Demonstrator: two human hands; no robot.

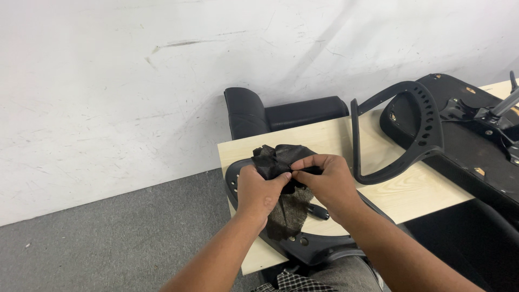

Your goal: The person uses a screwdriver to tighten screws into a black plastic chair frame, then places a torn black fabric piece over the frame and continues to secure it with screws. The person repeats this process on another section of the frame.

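Note:
Both my hands pinch a bunched piece of black mesh fabric (pixel 281 157) at the near left corner of a pale wooden tabletop (pixel 411 189). My left hand (pixel 258 189) grips the fabric from the left, and my right hand (pixel 327 181) grips it from the right, thumbs meeting at the middle. The fabric hangs down over a black curved plastic frame (pixel 303 246) that lies under my hands. A small black knob (pixel 319 212) sticks out below my right hand.
A black perforated chair armrest loop (pixel 419 127) stands on the table to the right. An upturned black chair seat base with metal mechanism (pixel 476 135) fills the far right. A black padded chair part (pixel 270 113) leans against the scuffed white wall. Grey carpet (pixel 108 238) lies to the left.

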